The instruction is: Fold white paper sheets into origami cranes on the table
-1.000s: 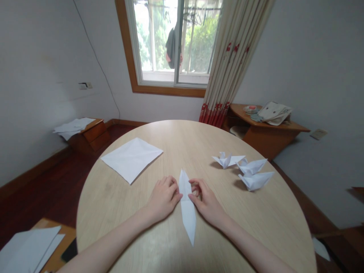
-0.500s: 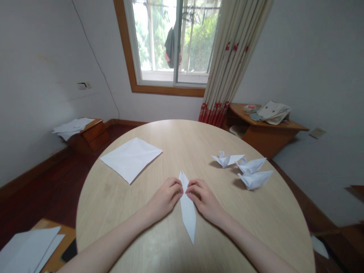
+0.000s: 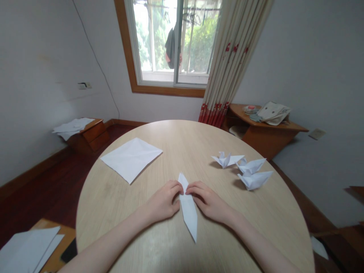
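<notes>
A long, narrow piece of folded white paper lies on the round table, pointed at both ends, with its near tip towards me. My left hand has its curled fingertips on the paper's left edge, near the upper half. Opposite it, my right hand grips the right edge, fingers bent and thumb lower down. Only a thin strip of paper shows between the two hands. Three folded paper cranes stand to the right: a small one, another behind and a third in front.
A flat white paper sheet lies on the table's left. More sheets rest on a wooden surface at the lower left, beside a dark object. A corner desk with a bag stands beyond the table, near the curtain.
The folded paper has turned slightly, its near tip shifting right. Both hands keep to its edges; the left thumb has drawn down towards me and the right thumb has moved lower.
</notes>
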Motion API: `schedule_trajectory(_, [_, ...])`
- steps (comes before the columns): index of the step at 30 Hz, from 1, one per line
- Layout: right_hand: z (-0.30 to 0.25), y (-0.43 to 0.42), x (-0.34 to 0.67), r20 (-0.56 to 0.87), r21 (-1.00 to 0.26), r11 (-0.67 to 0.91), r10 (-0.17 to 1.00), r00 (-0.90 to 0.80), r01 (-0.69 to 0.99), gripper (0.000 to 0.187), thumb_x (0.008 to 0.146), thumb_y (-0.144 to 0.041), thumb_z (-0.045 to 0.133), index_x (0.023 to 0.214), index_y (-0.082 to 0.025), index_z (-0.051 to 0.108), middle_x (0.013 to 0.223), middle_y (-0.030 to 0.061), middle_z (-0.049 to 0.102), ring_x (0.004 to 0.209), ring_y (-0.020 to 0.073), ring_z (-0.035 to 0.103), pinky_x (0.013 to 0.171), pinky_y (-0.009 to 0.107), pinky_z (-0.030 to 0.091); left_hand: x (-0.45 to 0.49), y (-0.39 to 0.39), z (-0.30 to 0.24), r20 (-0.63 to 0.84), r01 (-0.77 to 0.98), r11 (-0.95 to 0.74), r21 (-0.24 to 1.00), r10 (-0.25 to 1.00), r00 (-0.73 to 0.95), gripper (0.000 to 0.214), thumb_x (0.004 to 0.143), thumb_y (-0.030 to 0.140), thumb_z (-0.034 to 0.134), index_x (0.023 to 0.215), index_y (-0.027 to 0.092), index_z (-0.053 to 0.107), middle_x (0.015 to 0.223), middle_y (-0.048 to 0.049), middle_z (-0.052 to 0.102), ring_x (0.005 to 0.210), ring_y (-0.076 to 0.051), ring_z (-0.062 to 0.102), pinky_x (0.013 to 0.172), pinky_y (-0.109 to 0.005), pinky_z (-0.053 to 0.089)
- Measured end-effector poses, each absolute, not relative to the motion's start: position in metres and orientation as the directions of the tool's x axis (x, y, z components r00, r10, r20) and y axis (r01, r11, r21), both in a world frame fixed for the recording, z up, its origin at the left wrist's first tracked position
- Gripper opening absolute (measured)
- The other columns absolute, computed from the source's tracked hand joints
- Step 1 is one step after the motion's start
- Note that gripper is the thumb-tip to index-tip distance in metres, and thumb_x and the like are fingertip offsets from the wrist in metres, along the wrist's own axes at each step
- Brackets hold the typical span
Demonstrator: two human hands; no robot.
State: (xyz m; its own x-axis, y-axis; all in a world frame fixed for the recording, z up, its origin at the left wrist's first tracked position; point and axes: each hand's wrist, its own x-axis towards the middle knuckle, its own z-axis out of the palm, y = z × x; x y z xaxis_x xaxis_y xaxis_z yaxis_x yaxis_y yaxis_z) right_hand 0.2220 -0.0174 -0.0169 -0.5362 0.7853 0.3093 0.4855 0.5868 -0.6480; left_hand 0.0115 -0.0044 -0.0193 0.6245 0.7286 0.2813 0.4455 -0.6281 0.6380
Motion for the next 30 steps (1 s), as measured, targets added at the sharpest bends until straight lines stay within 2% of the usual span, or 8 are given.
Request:
schedule_trajectory(9, [-0.012,-0.019,0.226,0.266,-0.650,0.586,0.772,-0.578,0.484,0.028,0.085,-0.009,0.052,0.107,-0.023,0.061,0.112,0.0064,0.061,0.107,0.0204,0.057,0.096,0.040,0.047,0.005,-0.004,-0.007,0.216,0.424,-0.661,0.619,0.662,0.718,0.028,0.075,0.013,0.060,0.102,0.018,0.054,0.111,-0.0083,0.056,0.107,-0.023,0.052,0.096,-0.035,0.044])
schedule_trajectory(16, [-0.010,-0.018,0.226,0.256,-0.639,0.592,0.766,-0.589,0.492,0.021,0.086,-0.013,0.055,0.103,-0.021,0.063,0.110,0.0081,0.063,0.104,0.0210,0.059,0.093,0.037,0.047,0.004,-0.004,-0.003,0.196,0.432,-0.668,0.606,0.651,0.733,0.026,0.076,0.019,0.063,0.101,0.019,0.056,0.110,-0.0075,0.058,0.105,-0.023,0.054,0.094,-0.035,0.045])
schedule_trajectory(25, [-0.003,-0.022,0.222,0.254,-0.623,0.584,0.780,-0.572,0.520,0.010,0.086,-0.017,0.055,0.095,-0.021,0.059,0.096,0.0045,0.065,0.089,0.0196,0.060,0.080,0.033,0.047,0.004,-0.005,-0.002,0.216,0.465,-0.681,0.566,0.667,0.713,0.018,0.082,0.023,0.059,0.100,0.019,0.054,0.099,-0.0047,0.062,0.093,-0.021,0.058,0.082,-0.032,0.046])
schedule_trajectory(30, [-0.005,-0.022,0.221,0.239,-0.634,0.522,0.834,-0.498,0.571,0.009,0.087,-0.021,0.054,0.096,-0.020,0.056,0.090,0.0041,0.062,0.077,0.0178,0.056,0.070,0.030,0.045,0.007,-0.005,-0.003,0.206,0.493,-0.632,0.598,0.716,0.667,0.018,0.088,0.026,0.053,0.104,0.018,0.053,0.100,-0.0063,0.062,0.090,-0.021,0.060,0.079,-0.032,0.047])
